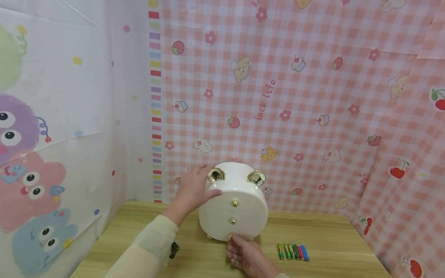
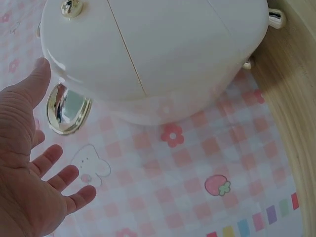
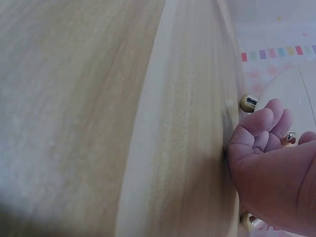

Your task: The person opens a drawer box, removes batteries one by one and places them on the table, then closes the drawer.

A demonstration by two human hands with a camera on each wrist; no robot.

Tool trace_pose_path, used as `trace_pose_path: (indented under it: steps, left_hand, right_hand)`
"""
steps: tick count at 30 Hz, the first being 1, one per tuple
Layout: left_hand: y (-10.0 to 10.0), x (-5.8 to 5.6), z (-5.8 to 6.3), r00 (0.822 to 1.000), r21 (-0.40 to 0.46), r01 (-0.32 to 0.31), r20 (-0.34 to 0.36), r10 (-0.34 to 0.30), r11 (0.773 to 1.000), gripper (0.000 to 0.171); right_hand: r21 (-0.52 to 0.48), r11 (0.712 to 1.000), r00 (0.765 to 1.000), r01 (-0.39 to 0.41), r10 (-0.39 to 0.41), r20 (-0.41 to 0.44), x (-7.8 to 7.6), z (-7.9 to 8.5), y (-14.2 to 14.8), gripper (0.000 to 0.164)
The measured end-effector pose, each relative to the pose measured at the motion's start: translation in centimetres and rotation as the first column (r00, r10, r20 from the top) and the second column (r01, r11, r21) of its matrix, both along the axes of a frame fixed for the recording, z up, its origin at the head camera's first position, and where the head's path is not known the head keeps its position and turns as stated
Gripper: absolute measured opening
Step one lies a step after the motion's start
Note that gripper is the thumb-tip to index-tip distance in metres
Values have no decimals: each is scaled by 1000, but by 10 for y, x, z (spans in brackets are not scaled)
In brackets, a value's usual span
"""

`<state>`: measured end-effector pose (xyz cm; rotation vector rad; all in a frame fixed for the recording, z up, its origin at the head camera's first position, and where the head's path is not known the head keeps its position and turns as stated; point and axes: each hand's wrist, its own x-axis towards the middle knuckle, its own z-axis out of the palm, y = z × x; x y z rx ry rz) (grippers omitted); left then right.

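Observation:
A glossy white rounded cabinet (image 1: 222, 216) stands on the table, its front carrying a column of gold knobs, with two gold cup-shaped ornaments on top and small gold feet below. My left hand (image 1: 196, 189) is at its upper left, beside the left gold ornament (image 2: 68, 108). The left thumb is by the front edge, and the other fingers are spread apart. At the bottom of the front, my right hand (image 1: 248, 255) has its thumb and forefinger at the lowest gold knob (image 3: 289, 138), pinching it. The other right fingers are curled towards the palm.
To the right of the cabinet, several batteries (image 1: 291, 251) in green, dark and red lie in a row, with a blue piece (image 1: 304, 253) at the end. A small black object (image 1: 174, 250) lies beside the left sleeve. Patterned cloth (image 1: 306, 92) hangs behind the wooden table (image 1: 330, 239).

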<state>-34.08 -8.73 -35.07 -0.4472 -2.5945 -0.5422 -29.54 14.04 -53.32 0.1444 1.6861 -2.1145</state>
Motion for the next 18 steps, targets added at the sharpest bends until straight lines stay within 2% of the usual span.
trace_pose_path:
  steps: [4,8,13,18]
  left_hand:
    - [-11,0,-1,1000,9,-9,-8,9,1000,92]
    - [-25,3,-6,999,96,-17,40,13,995,94]
    - [-43,8,-19,997,148,-36,71,25,988,99]
    - [-63,16,-34,995,175,-56,89,41,983,95]
  right_hand:
    - [4,1000,1000,-2,2,10,0,0,2,36]
    - [9,1000,1000,2,-2,18,0,0,5,36]
    - [19,1000,1000,-2,2,16,2,0,7,37]
    - [37,999,1000,-22,22,4,5,3,12,39]
